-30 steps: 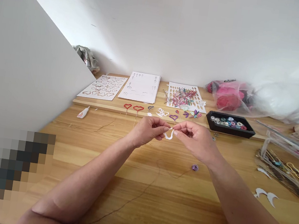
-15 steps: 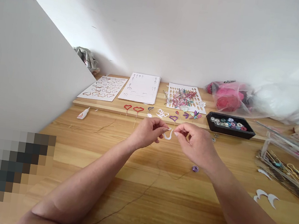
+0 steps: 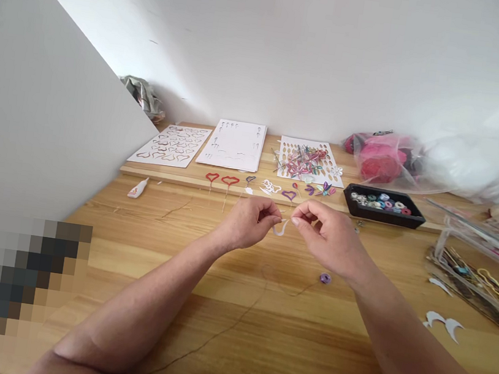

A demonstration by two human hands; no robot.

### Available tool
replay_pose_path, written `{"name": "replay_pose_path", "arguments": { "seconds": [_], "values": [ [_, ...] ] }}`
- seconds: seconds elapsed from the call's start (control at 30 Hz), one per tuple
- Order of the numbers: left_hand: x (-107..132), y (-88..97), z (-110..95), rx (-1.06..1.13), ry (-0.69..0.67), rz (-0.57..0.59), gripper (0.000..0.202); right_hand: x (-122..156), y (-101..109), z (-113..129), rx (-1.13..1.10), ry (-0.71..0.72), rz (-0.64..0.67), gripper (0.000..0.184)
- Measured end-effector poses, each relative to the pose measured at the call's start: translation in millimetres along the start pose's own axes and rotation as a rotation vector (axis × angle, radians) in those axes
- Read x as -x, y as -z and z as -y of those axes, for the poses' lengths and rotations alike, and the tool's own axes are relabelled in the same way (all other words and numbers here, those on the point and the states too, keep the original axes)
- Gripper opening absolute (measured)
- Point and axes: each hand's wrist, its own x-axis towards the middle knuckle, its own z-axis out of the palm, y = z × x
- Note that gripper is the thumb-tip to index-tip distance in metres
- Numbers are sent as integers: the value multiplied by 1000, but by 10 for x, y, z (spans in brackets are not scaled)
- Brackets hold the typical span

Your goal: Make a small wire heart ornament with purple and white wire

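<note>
Over the middle of the table, my left hand (image 3: 254,222) is closed in a pinch on a small white curved paper cutout (image 3: 279,229). The cutout hangs between the two hands as a U-shaped strip. Just right of it, my right hand (image 3: 324,230) has thumb and forefinger pressed together. Whatever is between those fingertips is too fine to make out. On the table below lies a purple thread spool (image 3: 324,278), and a thin thread (image 3: 230,326) runs from it in a loop toward the near edge.
Along the back strip lie red heart shapes (image 3: 230,180), a purple heart (image 3: 288,195) and white cutouts (image 3: 270,187). Behind are perforated sheets (image 3: 172,145). A black tray (image 3: 382,215) holds spools. At left lies a glue bottle (image 3: 138,188); at right, white crescents (image 3: 453,329) and a clear box (image 3: 444,239).
The view has shifted slightly. My fingertips have moved a little around the white cutout, and my right hand sits slightly closer to it. The spool stays put.
</note>
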Motion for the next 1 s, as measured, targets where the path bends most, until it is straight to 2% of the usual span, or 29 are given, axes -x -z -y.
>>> {"name": "replay_pose_path", "arguments": {
  "seconds": [0.1, 0.23, 0.3, 0.37, 0.47, 0.53, 0.63, 0.77, 0.9, 1.0],
  "values": [
    [15, 7, -30, -60, -2, 28, 12, 3, 15, 0, 94, 51, 33, 10],
    [33, -2, -56, -126, -60, 56, 11, 19, 21, 2, 238, 238, 66, 15],
    [35, -7, -56, -133, -75, 72, 13, 22, 23, 13, 248, 269, 67, 15],
    [31, -8, -47, -108, -61, 74, 12, 14, 27, 21, 193, 216, 57, 13],
    [15, 0, -28, 1, -3, 64, 12, -11, 36, 4, 24, 39, 45, 9],
    [1, 5, -16, 94, 29, 51, 15, -27, 38, -33, -98, -68, 49, 18],
    [-17, 9, -6, 201, 51, 25, 18, -38, 27, -99, -248, -157, 79, 29],
    [-25, 15, -11, 255, 72, -14, 21, -48, -21, -140, -382, -208, 108, 39],
    [-10, 28, -44, 311, 111, 22, 24, -66, -80, -140, -352, -196, 36, 21],
    [-2, 33, -65, 322, 126, 40, 25, -78, -107, -148, -350, -161, -5, 19]
  ]
}}
